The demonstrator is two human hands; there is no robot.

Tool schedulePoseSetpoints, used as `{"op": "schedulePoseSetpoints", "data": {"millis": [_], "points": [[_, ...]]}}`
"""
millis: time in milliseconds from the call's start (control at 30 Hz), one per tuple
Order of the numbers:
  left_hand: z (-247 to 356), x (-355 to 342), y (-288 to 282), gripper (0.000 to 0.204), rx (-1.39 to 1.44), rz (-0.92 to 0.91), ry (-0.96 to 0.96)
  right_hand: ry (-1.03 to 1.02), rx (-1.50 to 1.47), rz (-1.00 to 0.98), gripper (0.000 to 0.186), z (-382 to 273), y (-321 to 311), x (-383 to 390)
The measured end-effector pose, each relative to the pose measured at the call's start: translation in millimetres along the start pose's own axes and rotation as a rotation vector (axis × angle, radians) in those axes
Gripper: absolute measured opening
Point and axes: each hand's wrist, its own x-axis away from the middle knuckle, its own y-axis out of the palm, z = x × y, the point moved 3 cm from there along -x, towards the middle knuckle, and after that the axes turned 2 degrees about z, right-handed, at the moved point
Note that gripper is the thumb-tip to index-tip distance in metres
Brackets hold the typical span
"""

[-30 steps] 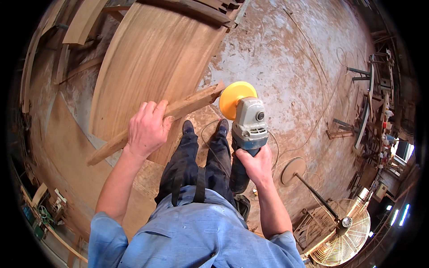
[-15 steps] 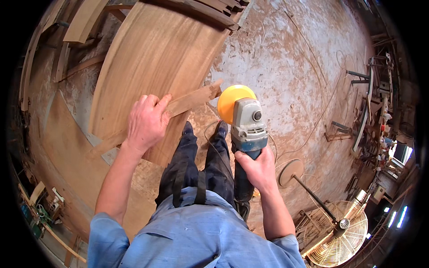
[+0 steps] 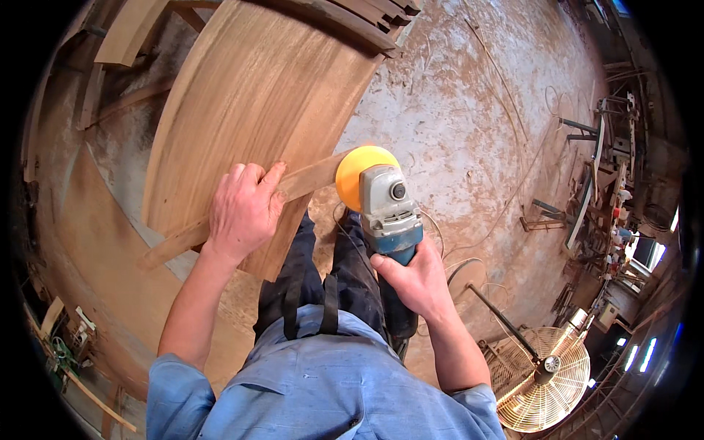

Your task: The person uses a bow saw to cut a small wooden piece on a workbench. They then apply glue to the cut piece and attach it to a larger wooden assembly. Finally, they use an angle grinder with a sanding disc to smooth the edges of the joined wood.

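Note:
My left hand [image 3: 243, 205] grips a long, narrow wooden strip [image 3: 310, 176] that lies diagonally across a broad curved wooden panel [image 3: 238, 95]. My right hand [image 3: 418, 279] is wrapped around the blue and grey angle grinder [image 3: 385, 209]. Its yellow disc [image 3: 349, 171] is at the upper end of the strip, overlapping it in view; whether they touch I cannot tell. My legs [image 3: 345, 260] show below the strip, with a cord beside them.
Curved wooden pieces [image 3: 132, 29] lie at upper left, dark timber [image 3: 345, 22] atop the panel, a thin sheet [image 3: 110, 235] at left. A stand fan [image 3: 546, 370] is at lower right, with cords on the dusty floor [image 3: 455, 125] and clutter [image 3: 616, 220] along the right.
The grinder and my right hand have moved left, bringing the yellow disc over the strip's upper end. My left hand has stayed on the strip; the view has shifted slightly.

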Motion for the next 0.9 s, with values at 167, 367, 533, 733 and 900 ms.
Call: {"op": "schedulePoseSetpoints", "data": {"millis": [167, 367, 533, 733, 900], "points": [[-0.9, -0.3, 0.9, 0.043, 0.040, -0.069, -0.044, 0.090, 0.065, 0.007, 0.055, -10.0, -3.5, 0.1], [-0.7, -0.3, -0.9, 0.043, 0.042, -0.075, -0.057, 0.114, 0.054, 0.062, 0.056, -4.9, -12.9, 4.0], [-0.3, -2.9, 0.4, 0.043, 0.002, -0.037, -0.011, 0.083, 0.061, 0.006, 0.059, -8.7, -0.6, 4.2], [-1.1, 1.2, -0.9, 0.043, 0.025, -0.060, -0.043, 0.121, 0.031, 0.067, 0.054, -6.9, -11.6, 3.2], [-0.7, -0.6, 0.5, 0.043, 0.023, -0.060, -0.027, 0.121, 0.098, 0.036, 0.058, -10.0, -4.1, 4.3]]}}
